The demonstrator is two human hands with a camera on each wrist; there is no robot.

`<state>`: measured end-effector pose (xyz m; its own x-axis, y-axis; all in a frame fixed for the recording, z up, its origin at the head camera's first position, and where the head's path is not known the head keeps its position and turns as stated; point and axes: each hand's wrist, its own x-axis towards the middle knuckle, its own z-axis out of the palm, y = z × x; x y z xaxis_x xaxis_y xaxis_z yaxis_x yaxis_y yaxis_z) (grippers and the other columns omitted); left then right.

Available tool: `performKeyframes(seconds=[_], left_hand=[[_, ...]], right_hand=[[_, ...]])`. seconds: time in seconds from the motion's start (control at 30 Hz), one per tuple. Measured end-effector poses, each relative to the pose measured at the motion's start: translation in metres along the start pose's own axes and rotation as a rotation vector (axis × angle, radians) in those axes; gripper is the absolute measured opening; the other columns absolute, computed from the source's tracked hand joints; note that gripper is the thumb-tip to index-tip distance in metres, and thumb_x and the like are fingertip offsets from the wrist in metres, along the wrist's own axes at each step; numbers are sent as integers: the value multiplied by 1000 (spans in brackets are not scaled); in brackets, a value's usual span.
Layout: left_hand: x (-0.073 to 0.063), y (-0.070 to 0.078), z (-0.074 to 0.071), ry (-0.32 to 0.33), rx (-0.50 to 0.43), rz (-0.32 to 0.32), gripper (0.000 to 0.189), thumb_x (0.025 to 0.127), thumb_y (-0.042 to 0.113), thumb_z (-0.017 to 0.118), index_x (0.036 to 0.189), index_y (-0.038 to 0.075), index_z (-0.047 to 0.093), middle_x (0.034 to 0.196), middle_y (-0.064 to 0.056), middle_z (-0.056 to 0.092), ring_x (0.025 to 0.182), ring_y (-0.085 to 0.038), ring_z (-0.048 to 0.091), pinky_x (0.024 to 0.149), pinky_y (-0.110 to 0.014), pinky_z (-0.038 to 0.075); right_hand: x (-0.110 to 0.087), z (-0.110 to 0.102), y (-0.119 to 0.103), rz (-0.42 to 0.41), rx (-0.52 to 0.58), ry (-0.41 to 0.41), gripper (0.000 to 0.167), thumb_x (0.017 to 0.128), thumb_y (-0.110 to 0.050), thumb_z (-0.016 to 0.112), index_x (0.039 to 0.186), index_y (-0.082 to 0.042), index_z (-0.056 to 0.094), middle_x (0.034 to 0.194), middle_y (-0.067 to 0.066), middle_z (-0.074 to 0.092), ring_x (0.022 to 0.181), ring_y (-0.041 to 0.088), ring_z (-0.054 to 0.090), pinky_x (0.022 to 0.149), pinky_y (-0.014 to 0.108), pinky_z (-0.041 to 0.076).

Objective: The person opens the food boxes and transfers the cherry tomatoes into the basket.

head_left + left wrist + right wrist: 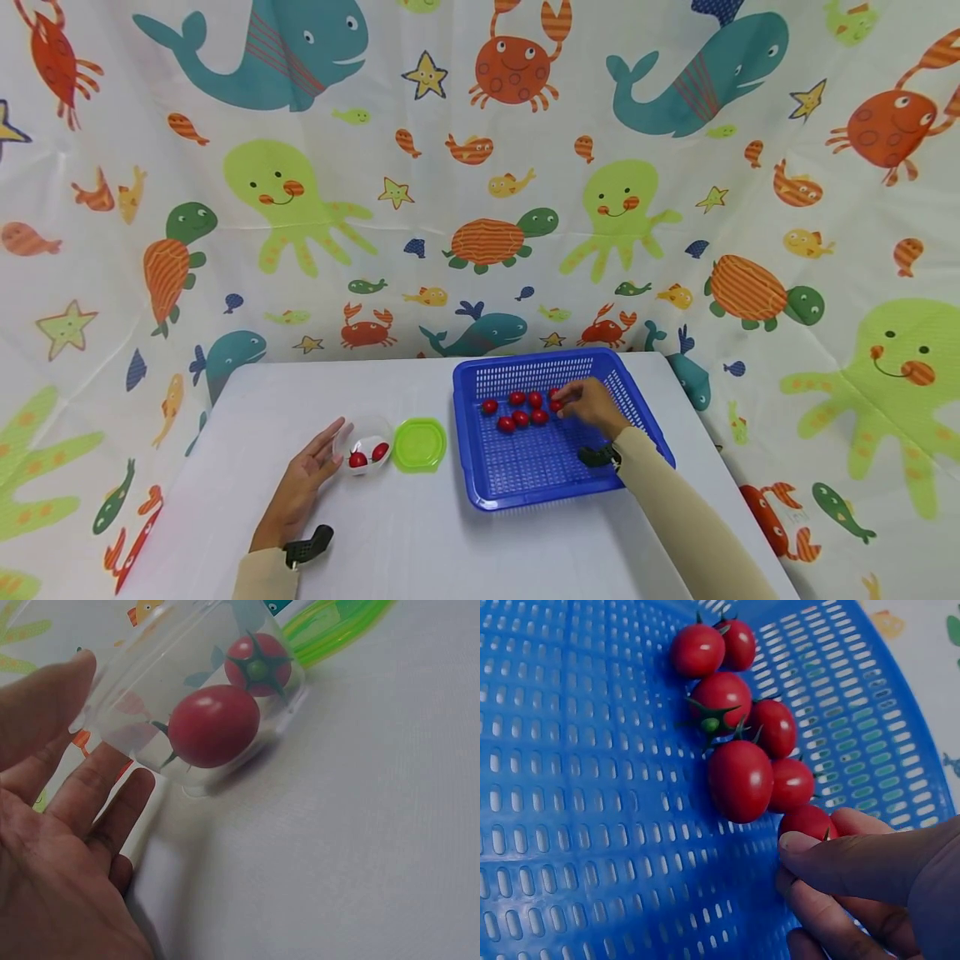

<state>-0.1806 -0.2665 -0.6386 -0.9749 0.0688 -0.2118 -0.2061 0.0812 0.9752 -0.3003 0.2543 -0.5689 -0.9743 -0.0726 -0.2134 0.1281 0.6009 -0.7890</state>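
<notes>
In the blue basket [517, 475], my right hand [592, 404] pinches a red cherry tomato [808, 823] between thumb and fingers, close to the basket's far right part. Several more cherry tomatoes [740, 780] with green stems lie grouped beside it on the slatted floor. My left hand [303, 475] stands at the left side of a small clear plastic container [367, 429], its fingers loosely extended along the wall. Through that wall, two cherry tomatoes [214, 726] show inside. Part of the left fingers is behind the container in the left wrist view.
A bright green lid [419, 445] lies flat between the container and the basket. All of it stands on a white table [405, 533]. A curtain [420, 183] printed with sea animals hangs behind the table and along its sides.
</notes>
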Motion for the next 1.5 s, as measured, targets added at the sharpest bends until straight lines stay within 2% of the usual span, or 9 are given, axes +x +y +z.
performKeyframes(seconds=[0.23,0.53,0.77,0.97,1.17,1.37,1.5], left_hand=[[0,0,1,5,8,-4,68,109,31,62,169,29,30,179,-6,22,168,-39,5,128,-74,13],[0,0,1,7,8,-5,67,109,29,62,169,29,31,179,-5,22,168,-39,5,128,-75,13],[-1,1,1,9,5,-8,68,109,29,63,169,28,30,179,-5,22,168,-39,6,128,-74,13],[0,1,1,10,12,-5,68,109,29,62,169,29,30,179,-5,22,168,-39,6,129,-73,14],[1,1,0,12,15,-2,67,109,31,62,169,30,31,179,-3,22,168,-36,6,130,-71,13],[1,1,1,12,-1,-13,67,109,32,62,169,30,31,179,-3,23,168,-35,5,130,-70,13],[1,1,2,10,-12,-17,68,109,32,62,169,29,31,179,-4,23,168,-35,4,130,-71,12]], right_hand=[[5,5,-1,21,-54,-17,19,85,10,81,101,-2,81,103,12,80,92,21,71,96,45,61],[8,8,-2,7,-123,-11,20,83,11,82,99,-2,82,98,11,81,83,19,72,86,40,62],[1,7,-12,-40,-178,47,24,85,10,80,106,-2,81,109,15,81,100,29,74,98,50,62],[-10,9,-30,-112,-184,124,23,92,2,77,113,-5,79,118,15,79,113,34,73,104,54,59],[-18,19,-57,-162,-119,133,25,93,0,77,117,-7,79,125,14,77,120,36,72,107,55,58],[-23,35,-83,-214,-106,159,23,93,-4,80,114,-12,80,123,7,79,121,32,73,110,56,56],[-29,44,-103,-243,-55,146,22,92,-6,81,113,-12,81,121,7,80,120,33,74,111,55,56]])
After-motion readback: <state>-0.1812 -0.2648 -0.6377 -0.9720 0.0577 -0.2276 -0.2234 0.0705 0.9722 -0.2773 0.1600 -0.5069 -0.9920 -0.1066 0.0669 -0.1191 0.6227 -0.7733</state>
